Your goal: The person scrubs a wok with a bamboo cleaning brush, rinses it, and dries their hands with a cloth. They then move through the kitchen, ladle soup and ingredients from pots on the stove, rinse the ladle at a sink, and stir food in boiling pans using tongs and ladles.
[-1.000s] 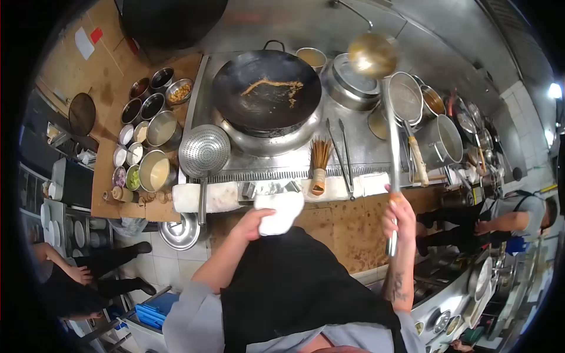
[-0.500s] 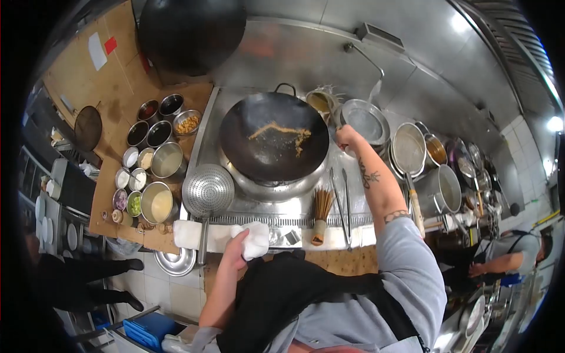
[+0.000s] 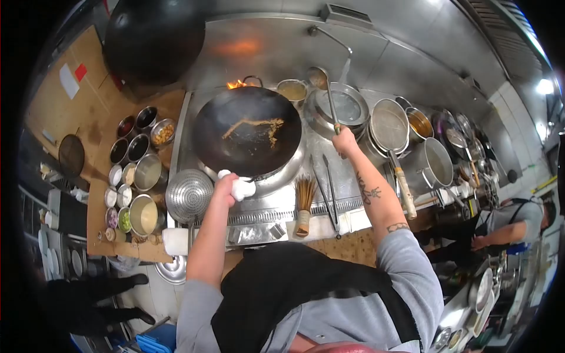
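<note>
My left hand (image 3: 223, 186) is closed on a folded white cloth (image 3: 242, 189) at the near edge of a large black wok (image 3: 218, 141). Whether the cloth wraps a handle there is hidden. Brown minced-looking food (image 3: 254, 122) lies in a bent strip inside the wok. My right hand (image 3: 345, 142) grips the handle of a long ladle (image 3: 318, 77), its bowl raised between a small pot (image 3: 292, 90) of yellowish liquid and a metal basin (image 3: 342, 107). Orange flames (image 3: 238, 85) show at the wok's far rim, beside its loop handle.
To the left stand containers of sauces and chopped ingredients, with a perforated skimmer (image 3: 189, 195) nearer the wok. In front lie a bamboo brush (image 3: 303, 206) and tongs (image 3: 329, 197). Strainers (image 3: 389, 125) and pots stand right. Another person (image 3: 500, 229) is far right.
My left hand has moved forward with the cloth, up to the wok's near edge. The ladle is now raised in my right hand. Flames have appeared behind the wok.
</note>
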Demonstrator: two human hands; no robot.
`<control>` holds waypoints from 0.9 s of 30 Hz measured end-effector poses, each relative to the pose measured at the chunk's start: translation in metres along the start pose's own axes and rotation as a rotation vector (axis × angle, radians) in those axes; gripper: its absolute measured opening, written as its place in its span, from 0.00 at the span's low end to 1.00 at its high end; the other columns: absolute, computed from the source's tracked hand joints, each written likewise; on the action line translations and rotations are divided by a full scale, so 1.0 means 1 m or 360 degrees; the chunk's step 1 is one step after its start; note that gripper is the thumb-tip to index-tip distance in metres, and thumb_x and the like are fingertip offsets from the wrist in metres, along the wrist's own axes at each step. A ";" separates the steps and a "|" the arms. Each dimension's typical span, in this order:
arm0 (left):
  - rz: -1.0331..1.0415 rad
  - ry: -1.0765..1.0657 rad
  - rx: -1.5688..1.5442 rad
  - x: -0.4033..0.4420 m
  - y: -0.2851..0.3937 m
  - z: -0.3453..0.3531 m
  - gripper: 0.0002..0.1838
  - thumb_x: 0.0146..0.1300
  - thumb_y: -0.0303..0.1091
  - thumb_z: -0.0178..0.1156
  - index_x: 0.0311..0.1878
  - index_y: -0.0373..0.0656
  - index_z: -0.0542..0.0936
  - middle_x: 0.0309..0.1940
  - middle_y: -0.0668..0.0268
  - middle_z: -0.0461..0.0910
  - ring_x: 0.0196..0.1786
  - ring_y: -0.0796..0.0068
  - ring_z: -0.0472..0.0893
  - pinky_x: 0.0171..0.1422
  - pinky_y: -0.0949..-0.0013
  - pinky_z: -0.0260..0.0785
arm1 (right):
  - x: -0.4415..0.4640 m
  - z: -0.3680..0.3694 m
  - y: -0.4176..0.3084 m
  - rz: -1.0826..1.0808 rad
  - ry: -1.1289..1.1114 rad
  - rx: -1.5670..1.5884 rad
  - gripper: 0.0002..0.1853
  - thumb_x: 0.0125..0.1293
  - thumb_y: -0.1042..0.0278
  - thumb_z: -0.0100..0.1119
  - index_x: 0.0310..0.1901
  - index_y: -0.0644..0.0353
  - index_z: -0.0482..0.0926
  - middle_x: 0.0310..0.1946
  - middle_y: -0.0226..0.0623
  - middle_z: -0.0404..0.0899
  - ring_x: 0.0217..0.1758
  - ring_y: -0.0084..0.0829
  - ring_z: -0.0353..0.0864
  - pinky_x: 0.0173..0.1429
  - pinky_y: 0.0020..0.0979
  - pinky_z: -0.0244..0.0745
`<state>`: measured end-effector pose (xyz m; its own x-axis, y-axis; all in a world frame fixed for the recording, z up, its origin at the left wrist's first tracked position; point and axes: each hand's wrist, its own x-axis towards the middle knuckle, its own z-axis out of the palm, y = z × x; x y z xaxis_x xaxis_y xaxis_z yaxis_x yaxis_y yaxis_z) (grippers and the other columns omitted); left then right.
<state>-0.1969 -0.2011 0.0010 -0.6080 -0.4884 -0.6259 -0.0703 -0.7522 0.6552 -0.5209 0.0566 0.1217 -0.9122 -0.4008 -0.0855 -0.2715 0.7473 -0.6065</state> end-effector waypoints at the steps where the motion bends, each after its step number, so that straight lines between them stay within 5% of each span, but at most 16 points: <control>1: 0.0033 0.0041 -0.0016 -0.003 -0.004 0.006 0.17 0.62 0.30 0.60 0.51 0.31 0.73 0.41 0.53 0.81 0.41 0.56 0.85 0.45 0.52 0.81 | 0.004 -0.001 0.008 -0.0030 0.0114 -0.0050 0.23 0.59 0.70 0.53 0.57 0.67 0.76 0.44 0.61 0.83 0.52 0.55 0.83 0.55 0.44 0.78; 7: 0.0035 -0.0069 -0.0217 -0.051 -0.014 0.037 0.19 0.64 0.34 0.64 0.52 0.33 0.73 0.39 0.58 0.80 0.40 0.60 0.84 0.46 0.55 0.81 | 0.010 -0.013 0.018 0.0194 0.0196 -0.0133 0.17 0.57 0.71 0.55 0.45 0.74 0.79 0.41 0.63 0.83 0.52 0.54 0.84 0.52 0.45 0.79; 8: -0.0015 -0.0084 -0.0248 -0.063 -0.012 0.038 0.20 0.65 0.38 0.64 0.53 0.34 0.73 0.42 0.57 0.81 0.44 0.59 0.85 0.49 0.54 0.81 | 0.029 -0.003 0.028 0.0215 0.0170 -0.0065 0.11 0.58 0.71 0.54 0.35 0.72 0.81 0.30 0.56 0.84 0.36 0.48 0.88 0.37 0.46 0.80; 11: -0.0072 -0.0400 -0.0238 -0.087 -0.027 0.010 0.25 0.74 0.46 0.50 0.65 0.36 0.72 0.57 0.54 0.80 0.55 0.56 0.83 0.61 0.51 0.77 | 0.038 -0.004 0.016 0.0476 -0.0174 0.0904 0.10 0.60 0.74 0.51 0.29 0.69 0.81 0.22 0.46 0.81 0.19 0.39 0.80 0.22 0.43 0.72; 12: -0.0091 -0.0466 -0.0232 -0.099 -0.033 -0.004 0.26 0.75 0.46 0.45 0.66 0.36 0.71 0.58 0.54 0.80 0.56 0.55 0.82 0.61 0.51 0.77 | 0.034 -0.021 -0.007 0.0583 -0.0363 0.0859 0.07 0.64 0.76 0.45 0.29 0.64 0.73 0.18 0.31 0.72 0.14 0.28 0.69 0.18 0.33 0.72; 15: -0.0161 -0.0571 -0.0482 -0.133 -0.065 -0.061 0.28 0.73 0.47 0.46 0.66 0.34 0.70 0.59 0.53 0.79 0.59 0.55 0.81 0.64 0.52 0.75 | 0.086 -0.026 0.043 0.1006 -0.1154 0.3068 0.11 0.65 0.77 0.42 0.23 0.58 0.65 0.15 0.26 0.65 0.12 0.22 0.65 0.15 0.24 0.68; 16: -0.0218 -0.0501 -0.0569 -0.148 -0.075 -0.078 0.29 0.73 0.48 0.47 0.67 0.34 0.70 0.60 0.52 0.78 0.60 0.54 0.80 0.65 0.51 0.73 | 0.064 -0.041 0.019 0.1037 -0.0819 0.3103 0.12 0.64 0.78 0.41 0.22 0.54 0.61 0.14 0.24 0.63 0.12 0.18 0.65 0.13 0.18 0.64; 19: -0.0277 -0.0403 -0.0732 -0.195 -0.093 -0.104 0.25 0.72 0.37 0.50 0.68 0.33 0.66 0.62 0.50 0.75 0.63 0.53 0.78 0.68 0.50 0.71 | 0.052 -0.058 0.002 0.0937 -0.0627 0.3138 0.11 0.63 0.78 0.41 0.23 0.56 0.62 0.15 0.25 0.64 0.12 0.19 0.64 0.14 0.19 0.65; 23: -0.0294 -0.0361 -0.0552 -0.184 -0.101 -0.113 0.26 0.69 0.30 0.55 0.69 0.34 0.65 0.62 0.51 0.74 0.63 0.52 0.77 0.69 0.49 0.71 | 0.037 -0.089 -0.011 0.0844 -0.0832 0.3246 0.10 0.60 0.80 0.43 0.21 0.58 0.63 0.16 0.27 0.65 0.14 0.19 0.66 0.16 0.20 0.67; 27: -0.0112 -0.0521 -0.0378 -0.143 -0.058 -0.051 0.22 0.75 0.43 0.47 0.61 0.35 0.73 0.53 0.55 0.81 0.56 0.59 0.82 0.61 0.56 0.77 | -0.014 -0.114 -0.042 0.0825 -0.0940 0.3237 0.13 0.62 0.82 0.43 0.21 0.58 0.62 0.17 0.26 0.65 0.14 0.18 0.65 0.18 0.19 0.67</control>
<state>-0.0657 -0.1100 0.0307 -0.8303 -0.2946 -0.4730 0.0407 -0.8786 0.4758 -0.5315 0.0908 0.2386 -0.4957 -0.7726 -0.3966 0.8680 -0.4560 -0.1966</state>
